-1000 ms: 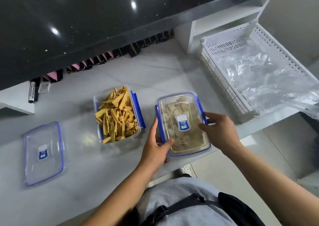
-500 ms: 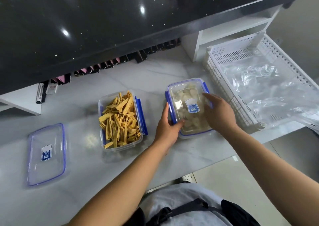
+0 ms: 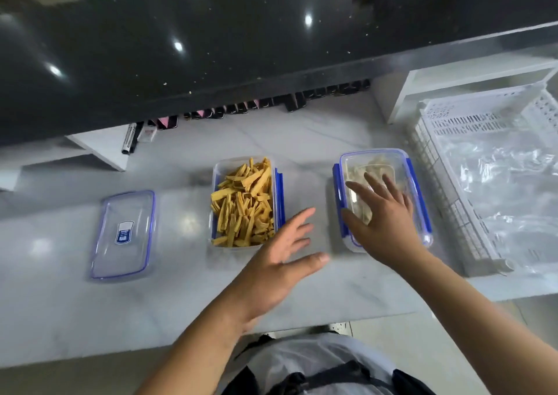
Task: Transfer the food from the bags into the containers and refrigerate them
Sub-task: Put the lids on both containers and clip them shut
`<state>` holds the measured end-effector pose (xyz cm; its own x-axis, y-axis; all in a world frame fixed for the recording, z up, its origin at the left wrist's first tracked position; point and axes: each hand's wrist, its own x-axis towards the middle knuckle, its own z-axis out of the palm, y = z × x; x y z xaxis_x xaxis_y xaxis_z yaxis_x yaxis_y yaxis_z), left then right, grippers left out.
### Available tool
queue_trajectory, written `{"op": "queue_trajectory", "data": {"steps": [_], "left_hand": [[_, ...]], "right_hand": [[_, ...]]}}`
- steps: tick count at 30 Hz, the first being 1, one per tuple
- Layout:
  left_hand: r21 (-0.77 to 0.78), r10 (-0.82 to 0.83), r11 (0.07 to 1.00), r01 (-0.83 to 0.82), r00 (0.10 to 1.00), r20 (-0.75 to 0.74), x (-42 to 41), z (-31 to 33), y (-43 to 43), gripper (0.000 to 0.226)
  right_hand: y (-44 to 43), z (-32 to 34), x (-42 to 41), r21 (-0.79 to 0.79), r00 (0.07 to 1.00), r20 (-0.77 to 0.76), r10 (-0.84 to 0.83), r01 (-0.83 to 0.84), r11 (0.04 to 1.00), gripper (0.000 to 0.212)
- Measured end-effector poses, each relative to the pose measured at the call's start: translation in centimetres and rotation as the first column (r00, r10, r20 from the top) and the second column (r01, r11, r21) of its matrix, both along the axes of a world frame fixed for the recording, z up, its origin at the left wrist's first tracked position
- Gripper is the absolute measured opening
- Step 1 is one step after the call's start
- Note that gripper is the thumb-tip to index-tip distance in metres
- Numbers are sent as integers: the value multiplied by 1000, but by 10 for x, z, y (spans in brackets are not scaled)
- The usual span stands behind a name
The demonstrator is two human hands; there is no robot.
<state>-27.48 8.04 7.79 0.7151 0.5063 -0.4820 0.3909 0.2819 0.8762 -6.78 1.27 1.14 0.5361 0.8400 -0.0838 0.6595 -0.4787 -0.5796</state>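
Observation:
A lidded clear container with blue clips (image 3: 413, 183) holds pale food and stands on the marble counter at the right. My right hand (image 3: 382, 216) hovers flat over its lid, fingers spread, holding nothing. An open container (image 3: 246, 203) full of yellow strips sits in the middle, with no lid on it. My left hand (image 3: 279, 259) floats open between the two containers, just in front of the yellow strips. A loose clear lid with a blue rim (image 3: 123, 234) lies flat at the left.
A white slotted plastic basket (image 3: 453, 201) with crumpled clear bags (image 3: 498, 189) fills the right side. A black raised counter (image 3: 241, 38) overhangs the back. A marker pen (image 3: 128, 138) and a row of small dark items (image 3: 271, 105) lie beneath it. The counter's front edge is close to my body.
Both hands pushed the lidded container away from the front edge toward the basket, then let go. My left hand has drawn back and opened; my right hand is lifted flat above the lid.

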Motion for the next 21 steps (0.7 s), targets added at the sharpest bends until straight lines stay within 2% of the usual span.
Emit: {"op": "queue_trajectory", "data": {"steps": [3, 5, 7, 9, 11, 14, 18, 21], "left_hand": [[-89, 257, 964, -250, 964, 70, -50, 15, 13, 51], [-95, 485, 871, -482, 875, 13, -79, 6, 27, 48], [88, 661, 750, -655, 746, -81, -110, -10, 42, 51], [295, 741, 667, -684, 649, -171, -141, -27, 53, 54], [458, 743, 661, -594, 604, -289, -171, -42, 63, 66], [622, 681, 702, -347, 583, -444, -219, -62, 77, 88], [597, 524, 801, -48, 540, -659, -275, -90, 99, 113], [592, 452, 797, 124, 528, -719, -308, -113, 128, 120]], "right_hand": [[8, 12, -41, 54, 982, -64, 176, -173, 983, 61], [15, 16, -67, 98, 950, -80, 303, -295, 950, 61], [29, 17, -87, 132, 908, -73, 413, -401, 906, 59], [45, 14, -105, 164, 865, -35, 501, -490, 856, 56], [63, 12, -121, 182, 829, -5, 559, -549, 816, 54], [91, 14, -155, 186, 767, 20, 641, -633, 752, 57], [122, 16, -215, 138, 678, 75, 731, -733, 666, 64], [144, 0, -259, -60, 632, -66, 772, -775, 630, 70]]}}
